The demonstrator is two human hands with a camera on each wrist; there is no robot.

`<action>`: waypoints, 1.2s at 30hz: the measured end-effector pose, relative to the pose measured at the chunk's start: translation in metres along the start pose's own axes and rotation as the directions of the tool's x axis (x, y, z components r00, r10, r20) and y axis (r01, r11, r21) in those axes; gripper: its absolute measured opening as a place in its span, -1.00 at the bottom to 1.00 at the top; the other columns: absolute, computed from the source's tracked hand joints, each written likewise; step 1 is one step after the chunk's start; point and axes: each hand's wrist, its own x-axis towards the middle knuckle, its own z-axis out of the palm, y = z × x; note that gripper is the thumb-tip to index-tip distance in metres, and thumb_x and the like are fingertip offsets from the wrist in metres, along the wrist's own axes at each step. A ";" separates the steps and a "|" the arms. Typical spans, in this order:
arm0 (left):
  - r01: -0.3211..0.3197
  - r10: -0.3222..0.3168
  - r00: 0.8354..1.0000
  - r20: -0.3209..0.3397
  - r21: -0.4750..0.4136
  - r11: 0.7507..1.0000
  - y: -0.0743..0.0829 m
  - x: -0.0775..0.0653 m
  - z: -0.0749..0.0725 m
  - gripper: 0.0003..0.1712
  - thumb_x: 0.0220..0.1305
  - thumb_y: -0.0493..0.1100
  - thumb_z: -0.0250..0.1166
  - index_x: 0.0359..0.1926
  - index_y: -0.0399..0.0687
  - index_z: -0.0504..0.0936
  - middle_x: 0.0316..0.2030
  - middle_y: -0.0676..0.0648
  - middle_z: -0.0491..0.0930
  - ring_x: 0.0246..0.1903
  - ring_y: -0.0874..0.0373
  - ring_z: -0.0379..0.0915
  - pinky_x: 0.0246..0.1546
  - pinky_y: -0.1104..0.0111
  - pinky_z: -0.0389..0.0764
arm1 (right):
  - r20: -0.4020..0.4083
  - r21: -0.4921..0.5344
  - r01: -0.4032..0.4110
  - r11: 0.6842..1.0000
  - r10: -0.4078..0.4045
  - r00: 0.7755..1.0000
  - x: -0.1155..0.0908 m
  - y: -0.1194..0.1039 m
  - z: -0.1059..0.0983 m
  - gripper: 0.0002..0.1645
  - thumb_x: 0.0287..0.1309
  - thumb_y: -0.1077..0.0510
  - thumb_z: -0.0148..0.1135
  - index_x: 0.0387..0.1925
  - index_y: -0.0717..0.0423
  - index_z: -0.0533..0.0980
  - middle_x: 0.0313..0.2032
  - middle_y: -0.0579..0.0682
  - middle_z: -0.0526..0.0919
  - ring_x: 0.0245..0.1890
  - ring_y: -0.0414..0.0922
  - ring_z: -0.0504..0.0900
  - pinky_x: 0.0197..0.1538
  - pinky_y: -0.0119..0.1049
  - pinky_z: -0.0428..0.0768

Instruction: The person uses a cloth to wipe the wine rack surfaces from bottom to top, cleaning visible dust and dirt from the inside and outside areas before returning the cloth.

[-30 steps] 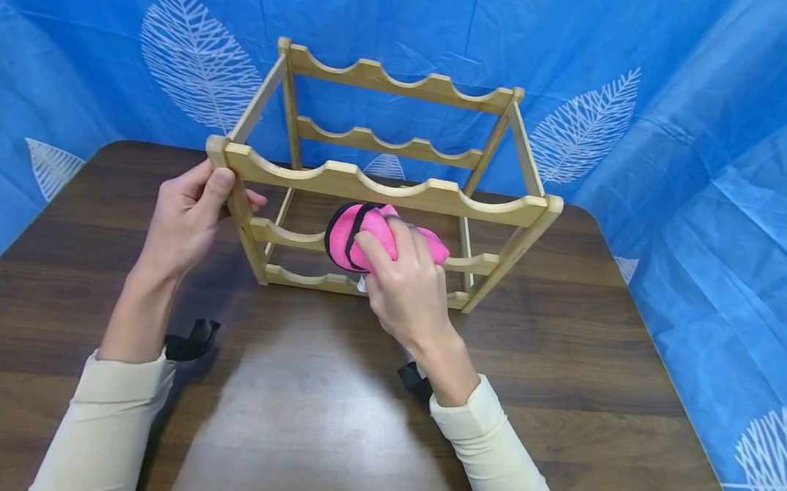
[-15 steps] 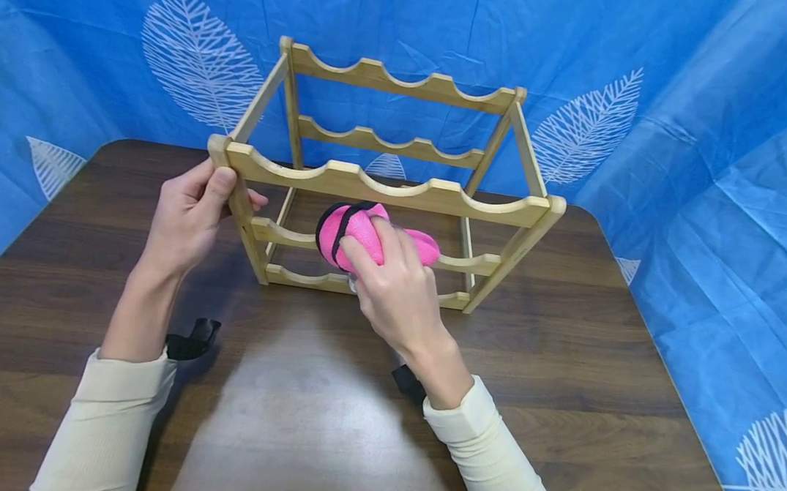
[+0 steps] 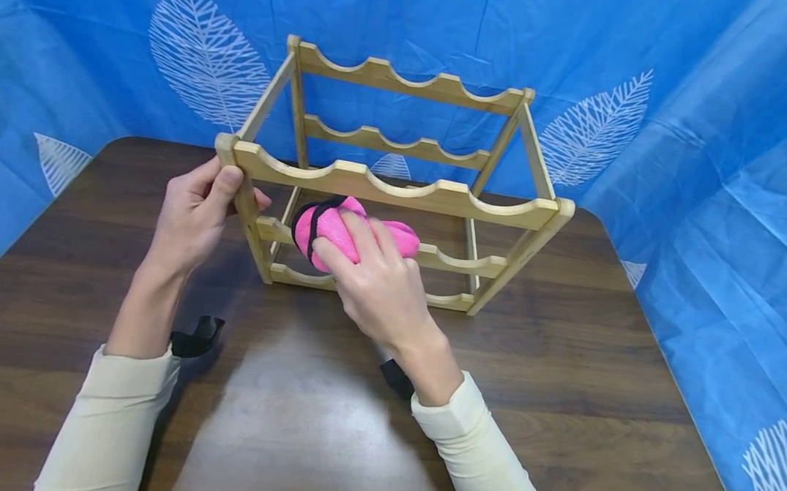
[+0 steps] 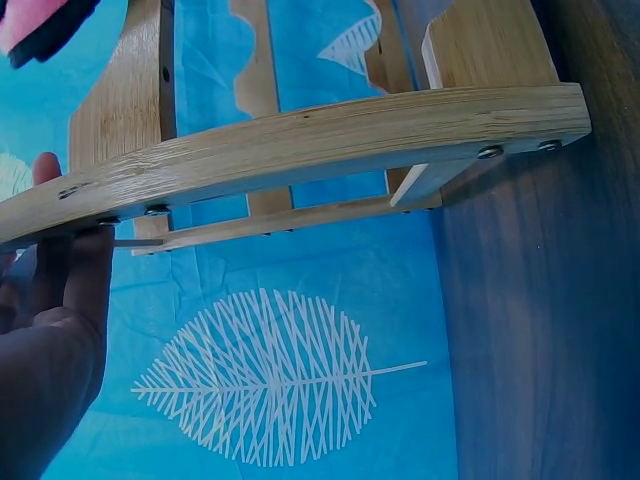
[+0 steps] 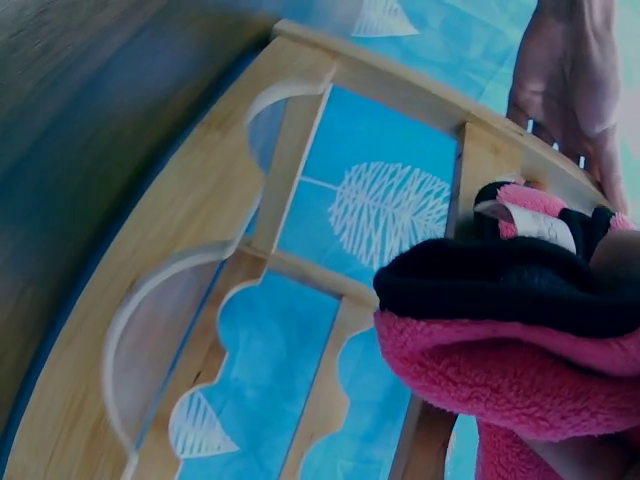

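Observation:
A light wooden wine rack [image 3: 396, 187] with scalloped rails stands upright on the table. My left hand [image 3: 193, 218] grips its front left post near the top, thumb in front and fingers behind. In the left wrist view the post [image 4: 300, 140] crosses above that hand's fingers. My right hand [image 3: 382, 281] holds a bunched pink fleecy cloth [image 3: 331, 232] with black edging against or close to the front middle rail [image 3: 459, 261], left of its centre. A white tag shows on the cloth [image 5: 520, 370] in the right wrist view. The cloth hides part of that rail; whether it touches is unclear.
The dark wood-grain table [image 3: 560, 355] reaches toward me in front of the rack. Blue fabric with white leaf prints [image 3: 718, 216] hangs behind and to the right. Black straps [image 3: 198, 337] hang by both wrists.
My right hand has slid left along the middle rail with the pink cloth. My left hand keeps its grip on the post, and the view has shifted slightly.

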 end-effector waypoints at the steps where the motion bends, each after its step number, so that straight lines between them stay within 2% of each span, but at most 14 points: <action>1: -0.002 0.002 1.000 -0.001 -0.002 1.000 0.000 0.000 -0.001 -0.67 0.53 -0.12 0.03 0.07 -0.13 0.64 -0.41 0.00 0.70 -0.29 0.19 0.66 -0.12 0.48 0.62 | 0.004 0.012 0.003 1.000 -0.003 1.000 0.002 -0.002 0.001 -0.78 0.24 0.22 0.14 -0.13 -0.06 0.61 0.09 0.16 0.56 -0.03 0.11 0.55 -0.43 0.01 0.70; 10: -0.005 0.005 1.000 -0.007 -0.002 1.000 -0.003 -0.002 0.002 -0.66 0.53 -0.12 0.03 0.10 -0.15 0.63 -0.38 -0.03 0.70 -0.27 0.17 0.66 -0.09 0.45 0.62 | 0.045 0.024 0.070 0.997 -0.071 0.996 0.020 -0.017 0.010 -0.78 0.32 0.23 0.07 -0.15 -0.07 0.60 0.11 0.12 0.55 0.04 0.06 0.55 -0.42 -0.10 0.69; 15: -0.019 0.019 1.000 -0.006 -0.001 1.000 -0.003 -0.002 0.003 -0.66 0.52 -0.15 0.05 0.16 -0.15 0.61 -0.36 -0.01 0.68 -0.27 0.16 0.64 -0.15 0.48 0.62 | 0.121 0.012 0.114 0.993 -0.114 0.986 0.025 -0.028 0.020 -0.71 0.36 0.17 0.05 0.05 -0.05 0.54 0.15 0.06 0.52 0.12 0.01 0.50 -0.42 -0.16 0.68; 18: -0.026 0.026 1.000 0.001 0.005 1.000 -0.002 -0.001 0.003 -0.65 0.52 -0.16 0.05 0.17 -0.15 0.60 -0.36 0.00 0.67 -0.27 0.17 0.63 -0.17 0.48 0.63 | 0.149 -0.015 0.100 0.995 -0.097 0.984 0.028 -0.033 0.024 -0.58 0.28 0.16 0.14 0.17 0.01 0.47 0.15 0.04 0.52 0.13 -0.01 0.49 -0.43 -0.18 0.68; 20: -0.027 0.027 1.000 -0.004 0.011 1.000 -0.002 -0.001 0.002 -0.66 0.52 -0.15 0.05 0.15 -0.15 0.61 -0.37 0.00 0.68 -0.27 0.18 0.64 -0.15 0.47 0.62 | 0.160 -0.023 0.083 0.996 -0.079 0.984 0.029 -0.036 0.025 -0.53 0.22 0.19 0.19 0.18 0.04 0.46 0.12 0.02 0.53 0.12 -0.01 0.49 -0.46 -0.18 0.67; 23: -0.024 0.024 1.000 -0.010 0.018 1.000 0.000 0.000 -0.001 -0.67 0.52 -0.14 0.05 0.12 -0.16 0.63 -0.38 0.00 0.70 -0.27 0.21 0.67 -0.09 0.45 0.61 | 0.175 -0.029 0.062 0.998 -0.056 0.983 0.031 -0.040 0.025 -0.58 0.19 0.22 0.21 0.11 0.03 0.48 0.07 0.01 0.54 0.08 0.01 0.49 -0.51 -0.17 0.65; 28: -0.028 0.028 1.000 0.011 -0.002 1.000 0.000 0.001 -0.003 -0.67 0.52 -0.14 0.05 0.12 -0.14 0.63 -0.39 -0.02 0.71 -0.27 0.20 0.67 -0.09 0.45 0.61 | 0.216 -0.078 0.035 0.996 -0.018 0.976 0.033 -0.043 0.024 -0.69 0.26 0.20 0.17 0.03 -0.04 0.52 0.02 0.00 0.54 -0.01 0.03 0.51 -0.59 -0.19 0.59; 33: -0.029 0.030 0.999 0.022 -0.024 0.999 -0.001 0.002 -0.003 -0.67 0.53 -0.13 0.04 0.10 -0.14 0.64 -0.40 -0.02 0.70 -0.28 0.18 0.67 -0.11 0.46 0.62 | 0.278 -0.102 -0.004 0.995 0.032 0.960 0.031 -0.040 0.014 -0.67 0.23 0.22 0.20 0.02 -0.11 0.55 0.01 -0.02 0.53 -0.02 0.01 0.51 -0.59 -0.17 0.58; 36: -0.028 0.029 0.999 0.023 -0.009 1.000 -0.002 0.001 -0.002 -0.66 0.54 -0.12 0.03 0.09 -0.14 0.63 -0.40 -0.02 0.70 -0.29 0.18 0.66 -0.11 0.46 0.62 | 0.270 -0.090 -0.033 0.995 0.057 0.961 0.027 -0.035 0.007 -0.66 0.18 0.27 0.20 -0.02 -0.09 0.56 0.01 -0.01 0.53 -0.05 0.01 0.52 -0.62 -0.16 0.57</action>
